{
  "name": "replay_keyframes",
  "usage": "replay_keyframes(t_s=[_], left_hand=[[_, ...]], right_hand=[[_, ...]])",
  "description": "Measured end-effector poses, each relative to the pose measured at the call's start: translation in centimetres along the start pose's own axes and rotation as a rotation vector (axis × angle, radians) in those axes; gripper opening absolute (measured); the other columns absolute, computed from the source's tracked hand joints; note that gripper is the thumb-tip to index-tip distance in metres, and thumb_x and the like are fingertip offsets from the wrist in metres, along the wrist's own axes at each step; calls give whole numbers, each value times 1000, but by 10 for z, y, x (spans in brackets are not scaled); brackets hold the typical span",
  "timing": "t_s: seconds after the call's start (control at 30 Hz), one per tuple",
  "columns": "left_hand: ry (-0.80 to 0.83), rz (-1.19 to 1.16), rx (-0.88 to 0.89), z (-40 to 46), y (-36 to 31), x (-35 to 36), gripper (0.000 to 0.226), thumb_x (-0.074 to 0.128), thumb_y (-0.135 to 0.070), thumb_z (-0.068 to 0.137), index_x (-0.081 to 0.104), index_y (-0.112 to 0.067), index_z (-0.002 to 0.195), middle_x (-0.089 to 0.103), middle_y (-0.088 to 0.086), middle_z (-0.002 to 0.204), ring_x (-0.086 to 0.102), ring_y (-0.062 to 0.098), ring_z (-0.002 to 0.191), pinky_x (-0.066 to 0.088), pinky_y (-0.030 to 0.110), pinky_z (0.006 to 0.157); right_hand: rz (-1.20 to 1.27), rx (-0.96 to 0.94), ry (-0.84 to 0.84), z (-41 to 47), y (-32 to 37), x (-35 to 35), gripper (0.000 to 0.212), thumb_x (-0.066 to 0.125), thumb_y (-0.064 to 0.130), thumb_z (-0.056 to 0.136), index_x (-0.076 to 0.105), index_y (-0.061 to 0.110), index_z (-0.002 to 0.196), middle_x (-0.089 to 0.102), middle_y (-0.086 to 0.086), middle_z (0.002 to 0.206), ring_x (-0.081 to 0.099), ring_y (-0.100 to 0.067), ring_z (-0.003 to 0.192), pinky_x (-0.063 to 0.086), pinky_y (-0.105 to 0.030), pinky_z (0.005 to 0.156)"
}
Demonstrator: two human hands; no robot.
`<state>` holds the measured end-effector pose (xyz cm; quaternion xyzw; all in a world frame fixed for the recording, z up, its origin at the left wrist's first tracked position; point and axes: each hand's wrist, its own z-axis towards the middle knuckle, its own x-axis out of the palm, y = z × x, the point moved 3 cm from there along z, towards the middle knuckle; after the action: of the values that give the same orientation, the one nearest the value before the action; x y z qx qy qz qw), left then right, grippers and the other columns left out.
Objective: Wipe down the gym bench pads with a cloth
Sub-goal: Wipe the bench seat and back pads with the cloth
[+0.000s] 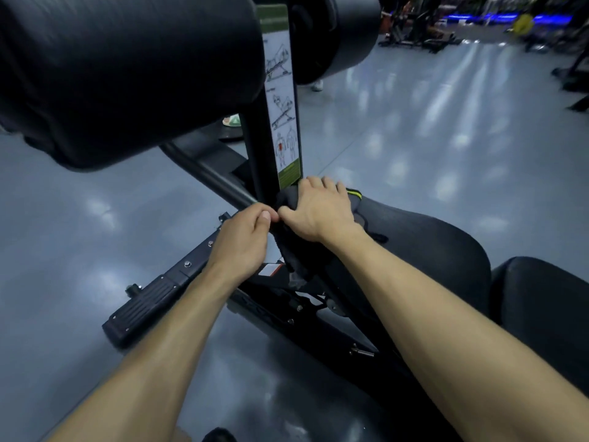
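Note:
A dark grey cloth (294, 256) with a yellow-green trim lies over the front end of the black bench seat pad (430, 240). My right hand (318, 212) presses flat on the cloth, fingers spread near the upright post. My left hand (243, 240) pinches the cloth's left edge between thumb and fingers. A large black roller pad (121, 71) hangs overhead at the upper left, and a second roller pad (338, 33) shows behind the post. Another black pad (541, 298) sits at the right edge.
The black upright post (259, 148) carries a white and green instruction label (283, 116). A black floor bar with a ribbed foot (149, 301) runs left below my hands. Grey shiny floor (446, 122) surrounds the bench. Other machines stand at the far top right.

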<state>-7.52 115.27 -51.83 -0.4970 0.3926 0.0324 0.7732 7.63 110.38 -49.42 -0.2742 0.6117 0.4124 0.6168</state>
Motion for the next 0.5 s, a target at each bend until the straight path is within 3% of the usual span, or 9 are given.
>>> replay_keyframes(t_s=[0.13,0.27,0.37,0.5], left_hand=[[-11,-154,-93,12,-14,1,34,42,-22,102,67,-36,83,72,-16,83,69,7,81,59,38,80],[-42,-207,-122,5,-16,8,34,44,-23,99,69,-38,81,72,-19,79,70,12,84,58,37,80],[-7,-234,-114,-2,-8,12,25,50,-25,97,69,-39,89,73,-17,91,70,13,92,58,40,87],[54,-169,-65,8,-6,1,27,49,-23,97,70,-36,88,73,-18,84,70,0,76,60,37,82]], right_hand=[[50,-35,-25,-31,-22,3,90,39,75,92,26,18,160,27,-5,167,23,-28,153,15,-48,125],[108,-42,-21,-62,-41,5,108,31,87,83,6,20,165,1,-4,173,-1,-23,159,2,-46,128],[43,-172,-110,-84,-49,11,102,31,82,87,8,21,165,-1,-1,173,-5,-23,159,2,-47,128],[-42,-348,-158,-88,-44,15,89,45,69,91,12,30,164,8,3,173,3,-21,159,7,-50,128]])
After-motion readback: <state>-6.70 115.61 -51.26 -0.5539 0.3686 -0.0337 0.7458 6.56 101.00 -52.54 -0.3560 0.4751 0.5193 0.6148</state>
